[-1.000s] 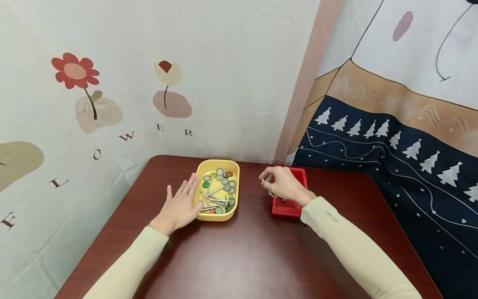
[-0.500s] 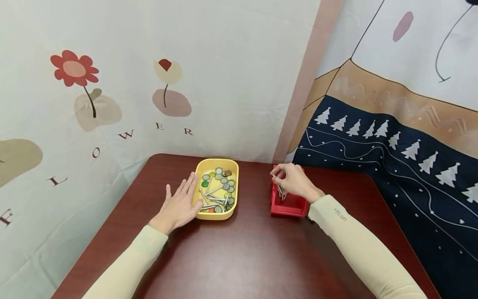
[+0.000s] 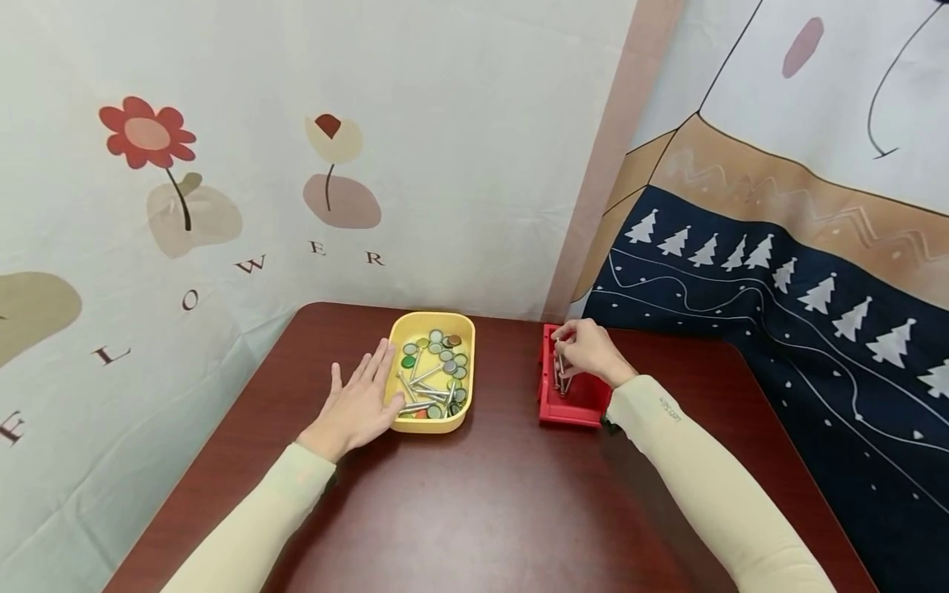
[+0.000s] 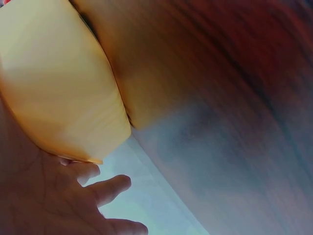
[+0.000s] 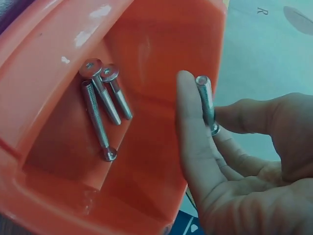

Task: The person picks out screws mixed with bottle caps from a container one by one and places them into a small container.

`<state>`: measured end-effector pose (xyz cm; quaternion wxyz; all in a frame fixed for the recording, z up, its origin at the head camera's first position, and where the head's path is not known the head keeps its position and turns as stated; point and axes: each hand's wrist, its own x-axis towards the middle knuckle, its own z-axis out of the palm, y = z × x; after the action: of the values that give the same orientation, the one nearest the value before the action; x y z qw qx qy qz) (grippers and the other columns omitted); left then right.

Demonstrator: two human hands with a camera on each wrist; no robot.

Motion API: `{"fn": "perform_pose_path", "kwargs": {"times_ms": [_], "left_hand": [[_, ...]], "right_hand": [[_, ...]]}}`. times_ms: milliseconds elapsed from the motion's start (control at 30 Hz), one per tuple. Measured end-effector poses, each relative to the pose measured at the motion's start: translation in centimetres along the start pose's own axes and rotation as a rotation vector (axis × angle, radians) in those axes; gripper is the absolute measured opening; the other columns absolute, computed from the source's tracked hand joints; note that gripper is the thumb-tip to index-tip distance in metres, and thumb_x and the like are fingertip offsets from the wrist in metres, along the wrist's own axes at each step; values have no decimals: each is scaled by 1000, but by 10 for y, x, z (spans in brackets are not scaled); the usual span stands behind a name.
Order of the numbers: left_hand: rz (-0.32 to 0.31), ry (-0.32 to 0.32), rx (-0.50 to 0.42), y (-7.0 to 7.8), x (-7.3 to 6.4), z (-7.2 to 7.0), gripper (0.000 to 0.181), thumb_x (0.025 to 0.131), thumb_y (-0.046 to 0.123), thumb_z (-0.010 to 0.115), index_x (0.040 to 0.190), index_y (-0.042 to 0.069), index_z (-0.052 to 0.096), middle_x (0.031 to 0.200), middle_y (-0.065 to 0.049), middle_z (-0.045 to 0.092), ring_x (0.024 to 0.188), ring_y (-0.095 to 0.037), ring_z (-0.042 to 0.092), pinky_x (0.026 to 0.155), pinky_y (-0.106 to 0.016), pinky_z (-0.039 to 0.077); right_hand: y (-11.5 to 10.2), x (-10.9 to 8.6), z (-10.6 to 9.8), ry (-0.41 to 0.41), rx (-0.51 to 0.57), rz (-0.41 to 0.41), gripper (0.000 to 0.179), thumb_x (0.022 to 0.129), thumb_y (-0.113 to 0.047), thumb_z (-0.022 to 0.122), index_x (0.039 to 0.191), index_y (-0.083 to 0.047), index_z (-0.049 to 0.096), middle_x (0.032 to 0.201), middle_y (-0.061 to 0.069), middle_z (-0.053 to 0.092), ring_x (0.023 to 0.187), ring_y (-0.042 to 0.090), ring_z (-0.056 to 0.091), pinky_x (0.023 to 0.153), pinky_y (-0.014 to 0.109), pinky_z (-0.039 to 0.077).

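My right fingers (image 5: pixel 188 112) pinch silver metal bolt (image 5: pixel 206 98) over red plastic bin (image 5: pixel 156 49); left fingers (image 4: pixel 111 189) straight, apparently against rounded yellow tray (image 3: pixel 433 426).

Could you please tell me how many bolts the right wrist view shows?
4: three bolts lie in the red bin, and the fingers of the right hand pinch a fourth bolt. More may be hidden.

Pale flower-print backdrop (image 3: pixel 445 165) beside navy tree-print cloth (image 3: pixel 749 292), reddish-brown table (image 3: pixel 482 502) below.
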<state>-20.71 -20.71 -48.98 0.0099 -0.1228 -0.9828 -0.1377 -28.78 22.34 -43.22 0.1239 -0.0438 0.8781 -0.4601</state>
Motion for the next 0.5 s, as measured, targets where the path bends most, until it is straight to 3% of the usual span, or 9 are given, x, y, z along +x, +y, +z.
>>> {"fn": "perform_pose_path", "kwargs": {"times_ms": [233, 500], "left_hand": [[5, 12, 4, 0, -1, 0, 89, 116, 45, 52, 188, 7, 16, 198, -15, 15, 177, -51, 34, 135, -93, 10], [-2, 0, -11, -1, 0, 1, 89, 117, 43, 52, 188, 7, 14, 198, -14, 12, 177, -50, 34, 135, -93, 8]], "right_hand": [[-6, 9, 4, -53, 50, 116, 38, 110, 0, 65, 145, 13, 65, 113, 27, 77, 82, 21, 82, 81, 40, 74], [-9, 17, 11, -31, -36, 135, 33, 108, 2, 68, 138, 14, 68, 112, 28, 78, 80, 20, 82, 77, 41, 74]]}}
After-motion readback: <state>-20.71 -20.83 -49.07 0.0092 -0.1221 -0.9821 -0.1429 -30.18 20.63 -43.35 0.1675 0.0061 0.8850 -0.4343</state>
